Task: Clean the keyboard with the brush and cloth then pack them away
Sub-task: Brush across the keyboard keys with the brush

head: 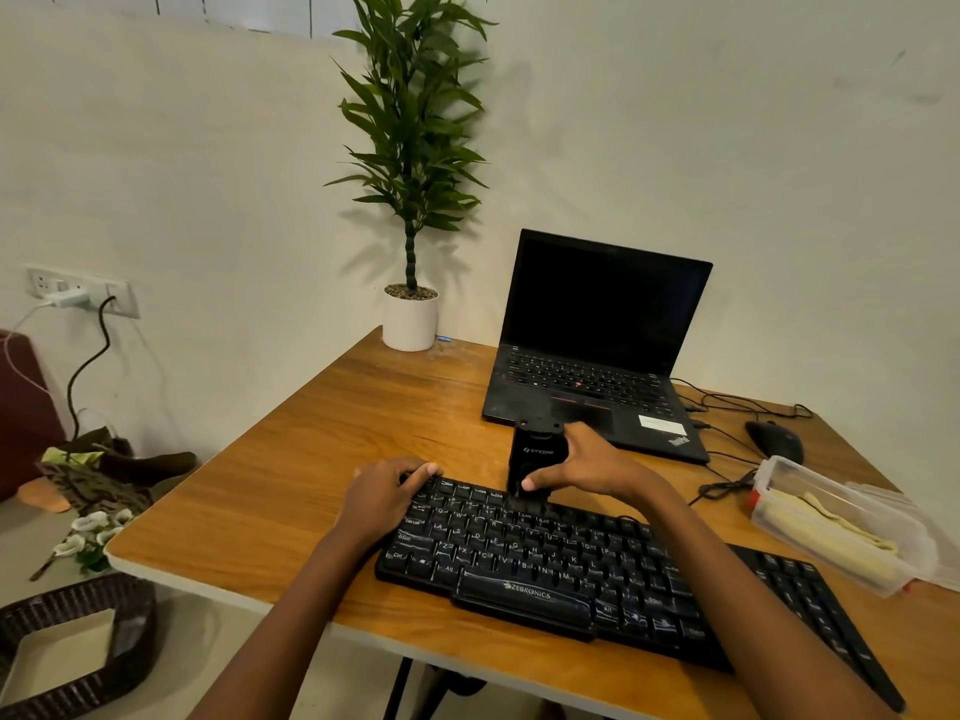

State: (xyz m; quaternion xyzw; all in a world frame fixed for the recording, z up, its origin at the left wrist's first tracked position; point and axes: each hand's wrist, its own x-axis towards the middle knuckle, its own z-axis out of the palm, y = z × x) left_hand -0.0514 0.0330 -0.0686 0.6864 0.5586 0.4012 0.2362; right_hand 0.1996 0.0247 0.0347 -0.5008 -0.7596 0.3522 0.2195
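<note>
A black keyboard point(571, 569) lies slantwise on the wooden table point(322, 459). My left hand point(387, 491) grips its far left corner, fingers curled over the top edge. My right hand point(582, 467) holds a black brush block point(535, 459) upright, thumb on its front, with its lower end down on the top key rows. A pale yellow cloth point(831, 532) lies inside a clear plastic box point(800, 480) at the right of the table.
An open black laptop point(597, 366) stands behind the keyboard, a black mouse point(774, 441) and cables to its right. A potted plant point(410, 319) sits at the table's back corner. A dark woven basket point(78, 646) is on the floor at the left.
</note>
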